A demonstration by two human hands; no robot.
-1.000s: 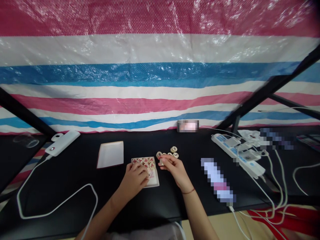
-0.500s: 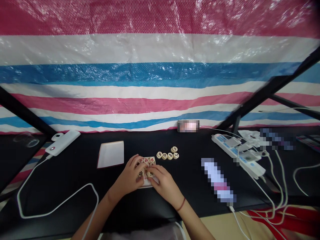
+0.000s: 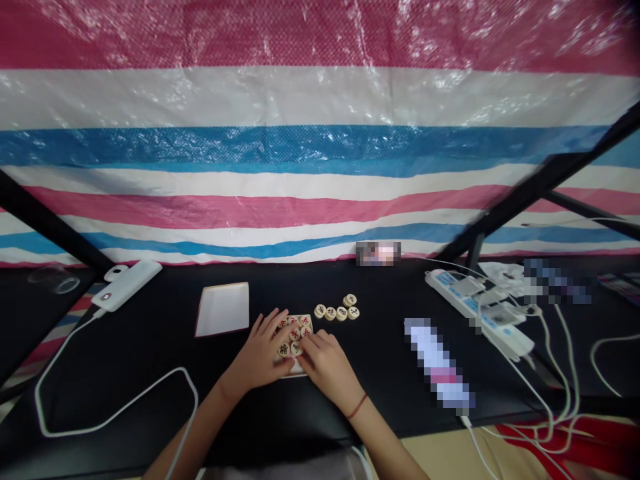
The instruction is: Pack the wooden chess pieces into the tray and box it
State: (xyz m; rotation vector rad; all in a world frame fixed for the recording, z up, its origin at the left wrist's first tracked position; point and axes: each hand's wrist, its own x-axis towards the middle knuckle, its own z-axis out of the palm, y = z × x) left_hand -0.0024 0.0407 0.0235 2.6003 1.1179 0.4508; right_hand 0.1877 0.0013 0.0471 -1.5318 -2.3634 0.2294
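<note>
A shallow white box [image 3: 299,375] holds several round Chinese chess pieces, with red characters at the back and black ones nearer me. My left hand [image 3: 254,355] lies over the box's left side, fingers spread and touching the pieces there. At the right side, my right hand [image 3: 327,365] has its bent fingers close together on a black-lettered Chinese chess piece [image 3: 296,348] in the front row; its fingertips are partly hidden. Outside the box, to the right, more pieces [image 3: 341,313] sit in a small group, some stacked.
A white-lined lid [image 3: 223,310] lies left of the box. On the left is a white device [image 3: 127,287] with a looping cable. Blurred-out phone-like items [image 3: 440,363], a power strip [image 3: 477,310] and cables occupy the right. A striped sheet [image 3: 300,153] hangs behind the black table.
My right hand has come from the loose pieces to the box with a piece. My left hand has shifted slightly left, its fingers spreading. Black-lettered pieces now show in the front row.
</note>
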